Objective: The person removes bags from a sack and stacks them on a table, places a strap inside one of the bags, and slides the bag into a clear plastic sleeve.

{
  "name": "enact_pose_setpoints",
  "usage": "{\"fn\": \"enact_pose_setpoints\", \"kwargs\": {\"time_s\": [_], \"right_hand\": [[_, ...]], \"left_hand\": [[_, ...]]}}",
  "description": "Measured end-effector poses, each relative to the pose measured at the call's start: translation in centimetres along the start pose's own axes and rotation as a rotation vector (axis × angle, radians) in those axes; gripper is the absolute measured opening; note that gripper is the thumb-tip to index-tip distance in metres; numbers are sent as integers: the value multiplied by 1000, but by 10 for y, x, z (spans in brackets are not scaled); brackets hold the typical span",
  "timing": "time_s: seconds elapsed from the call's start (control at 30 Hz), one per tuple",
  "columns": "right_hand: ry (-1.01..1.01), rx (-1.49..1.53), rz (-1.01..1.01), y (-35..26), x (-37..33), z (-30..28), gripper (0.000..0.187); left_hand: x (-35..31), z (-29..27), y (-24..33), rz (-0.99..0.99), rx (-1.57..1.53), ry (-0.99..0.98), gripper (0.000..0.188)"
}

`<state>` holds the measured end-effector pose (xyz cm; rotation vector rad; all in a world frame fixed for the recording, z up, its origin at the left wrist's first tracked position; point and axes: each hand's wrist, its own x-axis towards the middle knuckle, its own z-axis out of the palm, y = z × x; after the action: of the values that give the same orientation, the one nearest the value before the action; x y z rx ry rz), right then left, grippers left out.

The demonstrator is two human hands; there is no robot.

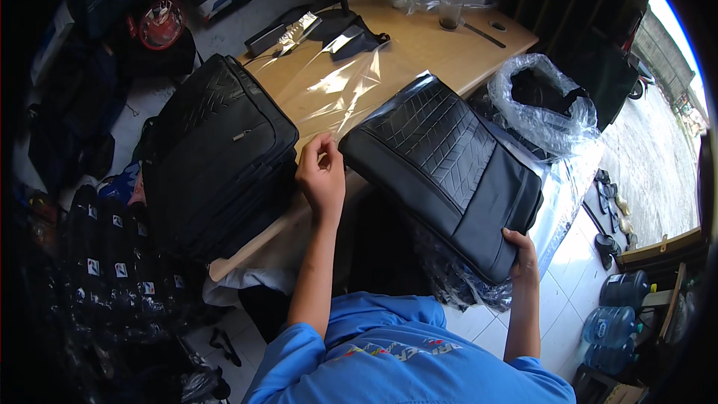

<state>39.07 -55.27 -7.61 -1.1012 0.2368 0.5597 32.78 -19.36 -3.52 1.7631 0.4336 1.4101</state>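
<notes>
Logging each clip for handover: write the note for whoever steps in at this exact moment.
Left hand: fingers pinched at the edge of the clear plastic sheet on the table, beside the bag's corner.
Right hand: grips the lower corner of the black bag, which lies tilted over the table edge.
Done: a stack of similar bags sits at the left; whether those are wrapped cannot be told.
Left: this bag is not inside any plastic yet; another bag in plastic sits at the right.

Bare bench (pixel 449 49) lies open at the upper centre; a stack of black bags (pixel 217 150) blocks the left, a bagged bundle (pixel 542 101) the right.
</notes>
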Motion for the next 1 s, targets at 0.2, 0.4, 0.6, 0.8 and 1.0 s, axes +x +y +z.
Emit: {"fn": "enact_pose_setpoints", "kwargs": {"time_s": [0.2,0.4,0.6,0.8,1.0], "right_hand": [[52,234,-15,19,1,1,47],[124,282,-92,36,6,-16,45],[194,59,-290,3,-23,32,51],[180,-88,-407,-3,-27,28,46],[193,-183,-347,-14,-31,28,40]], "left_hand": [[-10,-4,0,150,310,-93,11],[-12,-3,9,287,157,-106,20],[-19,-6,5,434,285,-279,32],[-6,-6,13,496,255,-236,40],[-4,1,13,386,224,-183,33]]}}
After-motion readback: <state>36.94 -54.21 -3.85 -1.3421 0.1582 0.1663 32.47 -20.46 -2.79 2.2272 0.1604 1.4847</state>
